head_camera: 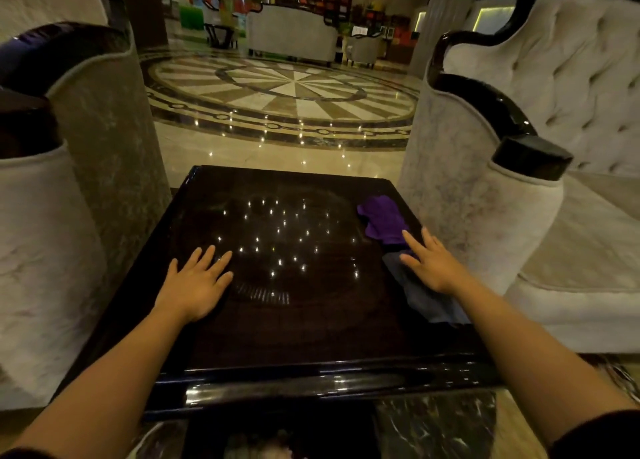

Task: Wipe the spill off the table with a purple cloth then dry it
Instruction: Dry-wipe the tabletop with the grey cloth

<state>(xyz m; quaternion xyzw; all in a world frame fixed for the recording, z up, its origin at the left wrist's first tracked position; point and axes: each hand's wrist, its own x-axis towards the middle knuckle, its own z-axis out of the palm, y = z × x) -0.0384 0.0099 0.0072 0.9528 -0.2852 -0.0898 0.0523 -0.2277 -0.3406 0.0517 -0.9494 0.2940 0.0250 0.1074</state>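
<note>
A glossy dark table [277,320] stands in front of me, its top reflecting many small ceiling lights. A crumpled purple cloth [382,219] lies near the table's right edge. Just nearer to me along that edge lies a grey cloth [420,299]. My right hand [429,264] rests flat with fingers spread on the grey cloth, its fingertips touching the purple cloth's near edge. My left hand [197,282] lies flat, palm down, fingers apart, on the bare tabletop at the left. I cannot make out a spill among the reflections.
Pale upholstered armchairs with dark glossy trim flank the table: one on the left [52,216], one on the right [519,198]. Beyond the table's far edge is polished marble floor [287,91] with a round pattern. More sofas stand far back.
</note>
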